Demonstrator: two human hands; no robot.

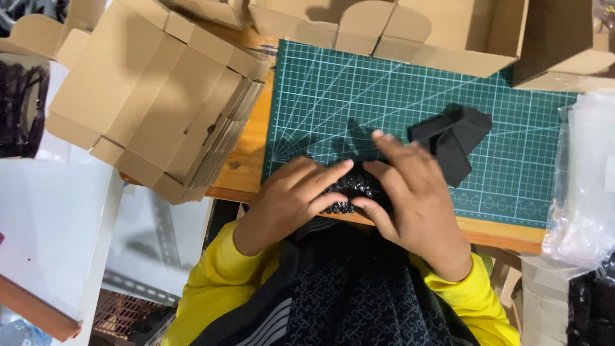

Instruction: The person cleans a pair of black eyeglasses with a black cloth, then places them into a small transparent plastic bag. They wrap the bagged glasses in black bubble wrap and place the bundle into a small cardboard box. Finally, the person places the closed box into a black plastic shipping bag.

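Note:
Both my hands meet at the near edge of a green cutting mat (359,96). Between them is a small black beaded object (351,187), mostly covered by fingers. My left hand (288,198) presses on it from the left with fingers curled over it. From the right, my right hand (413,192) grips it, thumb under and fingers over. Just beyond my right fingers, black foam pieces (456,136) lie on the mat.
A stack of flat cardboard box blanks (160,96) sits at the left. Open cardboard boxes (448,32) line the far edge. Clear plastic bags (586,179) lie at the right. A white box (51,224) stands at the near left.

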